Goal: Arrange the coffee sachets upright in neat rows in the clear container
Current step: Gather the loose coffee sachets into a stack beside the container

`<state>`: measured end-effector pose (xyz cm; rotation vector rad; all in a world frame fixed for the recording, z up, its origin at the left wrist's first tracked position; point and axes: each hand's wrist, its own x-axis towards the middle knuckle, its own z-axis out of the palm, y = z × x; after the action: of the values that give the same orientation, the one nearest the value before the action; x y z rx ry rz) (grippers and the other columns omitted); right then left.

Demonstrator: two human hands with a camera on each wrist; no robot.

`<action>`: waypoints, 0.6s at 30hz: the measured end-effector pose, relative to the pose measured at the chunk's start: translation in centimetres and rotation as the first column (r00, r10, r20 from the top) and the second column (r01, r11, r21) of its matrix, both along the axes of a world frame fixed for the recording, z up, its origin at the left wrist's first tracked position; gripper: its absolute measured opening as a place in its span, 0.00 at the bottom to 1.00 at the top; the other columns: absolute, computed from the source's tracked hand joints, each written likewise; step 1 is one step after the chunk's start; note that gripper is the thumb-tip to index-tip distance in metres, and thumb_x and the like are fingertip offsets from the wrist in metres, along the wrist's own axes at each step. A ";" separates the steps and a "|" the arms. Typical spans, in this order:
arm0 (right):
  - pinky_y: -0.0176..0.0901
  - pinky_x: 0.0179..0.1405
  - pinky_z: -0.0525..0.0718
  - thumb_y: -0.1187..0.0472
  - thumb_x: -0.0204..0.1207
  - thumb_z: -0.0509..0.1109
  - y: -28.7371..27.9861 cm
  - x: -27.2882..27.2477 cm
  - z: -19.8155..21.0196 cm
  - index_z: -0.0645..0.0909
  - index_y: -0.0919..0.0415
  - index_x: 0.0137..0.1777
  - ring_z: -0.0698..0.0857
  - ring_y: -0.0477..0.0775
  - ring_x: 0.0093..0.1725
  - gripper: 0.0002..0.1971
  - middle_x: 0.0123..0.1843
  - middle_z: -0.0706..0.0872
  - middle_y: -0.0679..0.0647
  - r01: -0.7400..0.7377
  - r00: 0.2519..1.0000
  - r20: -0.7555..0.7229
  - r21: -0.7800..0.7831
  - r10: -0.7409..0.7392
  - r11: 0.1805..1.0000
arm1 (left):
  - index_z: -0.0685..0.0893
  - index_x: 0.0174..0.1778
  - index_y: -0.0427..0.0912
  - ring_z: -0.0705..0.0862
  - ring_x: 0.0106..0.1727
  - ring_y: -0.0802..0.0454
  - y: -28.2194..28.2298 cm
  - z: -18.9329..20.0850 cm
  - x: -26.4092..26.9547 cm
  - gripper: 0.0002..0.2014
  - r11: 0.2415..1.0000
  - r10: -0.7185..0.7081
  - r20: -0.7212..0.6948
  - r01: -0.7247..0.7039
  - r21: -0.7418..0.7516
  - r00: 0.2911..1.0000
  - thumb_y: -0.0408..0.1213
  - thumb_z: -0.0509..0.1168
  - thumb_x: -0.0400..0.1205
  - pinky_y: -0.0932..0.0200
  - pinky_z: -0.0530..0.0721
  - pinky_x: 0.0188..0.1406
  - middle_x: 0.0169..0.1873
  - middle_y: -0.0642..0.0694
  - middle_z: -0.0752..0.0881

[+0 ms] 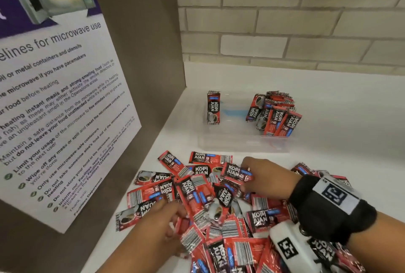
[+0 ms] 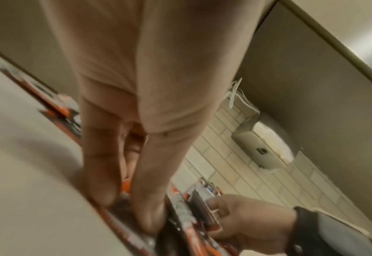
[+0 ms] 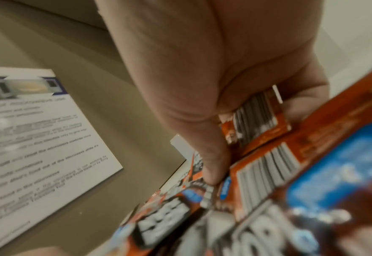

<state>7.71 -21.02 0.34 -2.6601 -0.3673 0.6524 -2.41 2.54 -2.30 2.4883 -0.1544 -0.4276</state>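
While loose coffee sachets (image 1: 219, 202) lie heaped on the white surface (image 1: 341, 132), the right hand (image 1: 265, 174) pinches one sachet (image 1: 235, 173) and the left hand (image 1: 162, 226) pinches another in the pile. More sachets stand upright in the clear container (image 1: 243, 143) beyond.

Glossy foil-like sachets (image 1: 197, 193), clear plastic container (image 1: 243, 143), smooth, seemingly matt white counter (image 1: 339, 130).
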 end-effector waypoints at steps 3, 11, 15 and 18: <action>0.39 0.41 0.74 0.62 0.78 0.67 0.0 0.1 -0.1 0.73 0.60 0.66 0.78 0.50 0.48 0.17 0.51 0.78 0.50 0.057 0.997 -0.056 0.064 -0.053 0.996 | 0.70 0.50 0.69 0.82 0.47 0.66 -0.4 0.0 0.3 0.24 0.993 0.063 0.037 -0.059 -0.101 0.997 0.29 0.66 0.79 0.74 0.80 0.48 0.52 0.61 0.75; 0.39 0.26 0.78 0.57 0.81 0.67 2.6 -0.1 -0.1 0.71 0.53 0.57 0.79 0.52 0.34 0.09 0.48 0.80 0.54 0.470 0.812 -0.555 0.439 -0.180 0.766 | 0.69 0.68 0.67 0.84 0.39 0.66 -1.0 -0.2 1.6 0.20 0.933 0.201 -0.046 -0.206 -0.295 0.978 0.43 0.64 0.83 0.61 0.84 0.52 0.65 0.62 0.74; 0.38 0.22 0.78 0.57 0.74 0.75 4.7 0.2 -0.8 0.69 0.57 0.63 0.81 0.52 0.39 0.21 0.48 0.82 0.56 0.390 0.864 -0.494 0.544 -0.092 0.743 | 0.71 0.68 0.59 0.85 0.38 0.64 -2.1 0.1 3.1 0.18 0.943 0.178 -0.019 -0.176 -0.283 0.984 0.41 0.63 0.84 0.68 0.83 0.41 0.62 0.58 0.74; 0.51 0.41 0.88 0.65 0.72 0.75 6.1 0.2 -1.0 0.74 0.59 0.58 0.87 0.57 0.41 0.17 0.45 0.86 0.59 0.271 0.931 -0.364 0.604 -0.043 0.749 | 0.70 0.58 0.62 0.79 0.31 0.68 -2.6 0.3 4.1 0.20 0.939 0.201 0.061 -0.174 -0.297 0.978 0.30 0.63 0.82 0.77 0.74 0.31 0.52 0.54 0.75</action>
<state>7.91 -14.96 -0.70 -1.8506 -0.2093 0.7350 1.68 -0.02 -1.98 2.2067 -0.0128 -0.1956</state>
